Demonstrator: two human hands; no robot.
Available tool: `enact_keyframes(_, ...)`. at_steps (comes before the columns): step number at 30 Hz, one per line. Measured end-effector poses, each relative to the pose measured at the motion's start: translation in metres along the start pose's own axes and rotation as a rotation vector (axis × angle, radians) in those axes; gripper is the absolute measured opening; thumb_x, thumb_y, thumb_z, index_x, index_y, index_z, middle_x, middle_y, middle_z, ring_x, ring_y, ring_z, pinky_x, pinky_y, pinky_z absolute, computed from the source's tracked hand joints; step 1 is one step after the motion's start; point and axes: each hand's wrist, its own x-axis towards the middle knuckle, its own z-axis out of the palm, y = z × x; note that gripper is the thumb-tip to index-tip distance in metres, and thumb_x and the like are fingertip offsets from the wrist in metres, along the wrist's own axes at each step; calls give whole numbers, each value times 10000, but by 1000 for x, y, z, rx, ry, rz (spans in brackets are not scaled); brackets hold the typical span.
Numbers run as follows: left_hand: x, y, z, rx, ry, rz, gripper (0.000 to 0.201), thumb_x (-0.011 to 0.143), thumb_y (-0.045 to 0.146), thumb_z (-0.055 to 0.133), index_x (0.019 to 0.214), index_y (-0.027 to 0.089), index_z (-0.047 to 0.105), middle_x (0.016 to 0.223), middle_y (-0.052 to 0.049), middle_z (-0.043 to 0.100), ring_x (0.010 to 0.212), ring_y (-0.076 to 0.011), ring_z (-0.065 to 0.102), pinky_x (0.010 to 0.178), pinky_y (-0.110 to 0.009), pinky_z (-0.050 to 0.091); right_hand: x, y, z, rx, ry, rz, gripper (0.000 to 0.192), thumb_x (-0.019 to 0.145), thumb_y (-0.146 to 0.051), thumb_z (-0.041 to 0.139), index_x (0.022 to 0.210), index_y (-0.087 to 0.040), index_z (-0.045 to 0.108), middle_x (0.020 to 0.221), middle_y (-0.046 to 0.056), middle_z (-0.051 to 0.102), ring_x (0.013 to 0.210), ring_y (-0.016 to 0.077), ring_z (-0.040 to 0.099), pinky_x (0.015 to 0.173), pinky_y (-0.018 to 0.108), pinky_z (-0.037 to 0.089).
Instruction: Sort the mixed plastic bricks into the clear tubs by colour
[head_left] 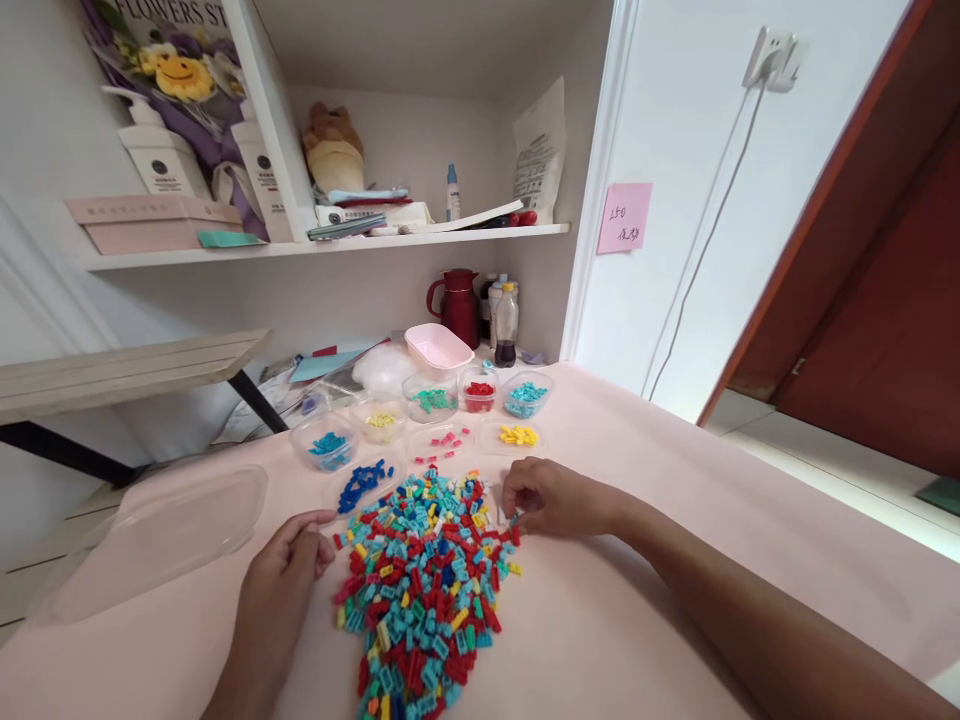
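**Two hands working at the edges of a brick pile**

Pale pink cloth is covering the table (pixel 675 520), which is running back to a white wall with a shelf (pixel 330 245) above it. On the cloth a heap of small plastic bricks (pixel 424 580) is lying, mixed red, teal, yellow and blue. The heap is long rather than wide: its long axis is running from the near edge of the table away toward the wall, narrowing at the near end and spreading at the far end.

The right hand (pixel 551 497) is resting at the far right corner of the heap, palm down, its fingers curled in. Its grip is nearly closed, fingertips pinching at a small brick at the pile's edge; whether the brick is truly held or only touched, I cannot tell. The forearm is stretching back toward the lower right.

The left hand (pixel 289 565) is lying at the heap's left side, just beside the outer bricks. Its grip is loosely curled, the thumb pointing toward the pile, and nothing is showing between the fingers.

Beyond the heap, clear tubs (pixel 525 395) and lids are standing in two loose rows, each holding bricks of one colour: blue, teal, yellow, green, red, pink. A large clear lid (pixel 165 530) is lying to the left, well apart from the left hand. A dark red jug (pixel 456 303) is standing by the wall.
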Motion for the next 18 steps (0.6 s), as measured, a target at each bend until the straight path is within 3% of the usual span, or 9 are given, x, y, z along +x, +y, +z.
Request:
enact_keyframes(7, 1, -4, -1, 21, -8, -15, 309, 765, 422, 480, 971, 224, 600, 599, 51, 540, 609, -144, 457, 620, -262, 359, 2, -3, 8, 95, 90, 8, 36, 678, -170, 642, 711, -183, 643, 789, 17, 621, 735, 139, 532, 618, 228, 409)
enact_keyframes(14, 1, -3, 0, 24, -2, -15, 312, 756, 436, 487, 950, 225, 612, 597, 51, 546, 602, -141, 467, 621, -258, 366, 7, 3, 11, 768, 161, 230, 209, 752, -359, 652, 777, -175, 556, 690, -1, 618, 564, 104, 515, 499, 213, 384)
enact_keyframes(18, 3, -6, 0, 34, -3, 0, 326, 743, 446, 500, 955, 232, 624, 604, 52, 557, 603, -140, 480, 610, -248, 374, 7, 6, 8, 1025, 242, 260, 268, 720, -381, 701, 799, -173, 551, 721, 23, 663, 659, 126, 581, 628, 238, 448)
